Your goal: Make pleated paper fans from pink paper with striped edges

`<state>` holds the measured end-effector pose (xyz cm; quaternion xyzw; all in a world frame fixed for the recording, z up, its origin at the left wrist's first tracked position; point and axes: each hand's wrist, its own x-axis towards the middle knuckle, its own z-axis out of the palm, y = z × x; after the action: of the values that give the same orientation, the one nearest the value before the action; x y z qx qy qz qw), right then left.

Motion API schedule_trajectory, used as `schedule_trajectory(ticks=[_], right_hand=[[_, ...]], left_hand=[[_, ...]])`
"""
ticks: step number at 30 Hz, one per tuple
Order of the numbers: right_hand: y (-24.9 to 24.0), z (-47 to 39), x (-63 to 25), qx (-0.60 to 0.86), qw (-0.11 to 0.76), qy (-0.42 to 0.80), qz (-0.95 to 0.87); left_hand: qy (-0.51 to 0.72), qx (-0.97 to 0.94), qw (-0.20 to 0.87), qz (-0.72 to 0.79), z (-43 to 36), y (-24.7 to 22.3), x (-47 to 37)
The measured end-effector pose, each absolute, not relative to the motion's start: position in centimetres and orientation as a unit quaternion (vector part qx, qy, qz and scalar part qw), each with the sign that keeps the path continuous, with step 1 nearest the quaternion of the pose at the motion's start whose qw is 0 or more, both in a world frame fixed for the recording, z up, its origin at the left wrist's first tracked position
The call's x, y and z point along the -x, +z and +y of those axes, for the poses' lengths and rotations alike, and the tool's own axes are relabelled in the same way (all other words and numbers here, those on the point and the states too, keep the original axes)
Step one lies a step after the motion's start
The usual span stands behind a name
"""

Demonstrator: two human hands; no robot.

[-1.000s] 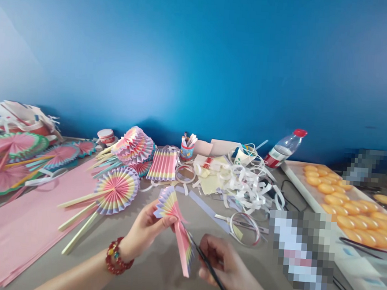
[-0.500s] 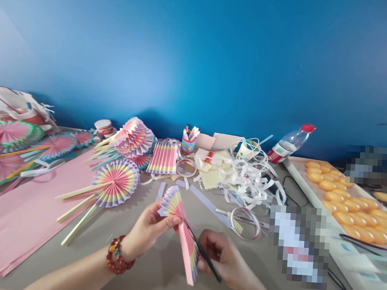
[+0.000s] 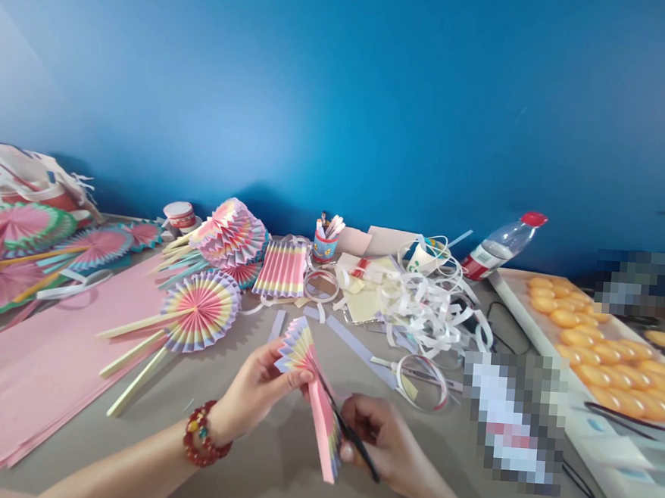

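My left hand [image 3: 263,381], with red beads at the wrist, pinches a pleated paper fan [image 3: 318,415] at its narrow middle. The fan is pink with yellow and lilac ends; its upper part spreads while the lower part stays folded into a strip. In my right hand [image 3: 384,442] is a slim black tool [image 3: 353,436], whose kind I cannot make out. Its thin tip lies along the fan's fold near my left thumb. The right fingers are curled around it and partly hidden. A finished round paper fan [image 3: 203,312] with pale sticks lies to the left.
Pink paper sheets [image 3: 44,380] lie left, beside more fans [image 3: 18,223]. White curled ribbon [image 3: 431,309], a tape ring [image 3: 444,393] and a pen cup [image 3: 325,247] sit behind my hands. A bottle [image 3: 497,245] leans near a tray rim [image 3: 555,401] of orange ovals.
Both hands keep their hold, and the fan and black tool stay almost in place. The whole view has shifted very slightly.
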<state>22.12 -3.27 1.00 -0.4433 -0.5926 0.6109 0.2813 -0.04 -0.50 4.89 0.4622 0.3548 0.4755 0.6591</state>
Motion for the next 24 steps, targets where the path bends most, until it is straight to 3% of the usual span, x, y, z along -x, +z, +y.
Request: schedule_trajectory(ticks=[8,24], right_hand=[[1.3,-3.4,-22.0,0.454,0.286,0.597,-0.596],[2.0,-3.7,-21.7,0.311,0.286,0.731,-0.536]], left_hand=[[0.447,-0.434,0.700,0.348,-0.3,4.7,-0.1],[0.410,-0.369,0.764,0.336,0.0,4.6,0.0]])
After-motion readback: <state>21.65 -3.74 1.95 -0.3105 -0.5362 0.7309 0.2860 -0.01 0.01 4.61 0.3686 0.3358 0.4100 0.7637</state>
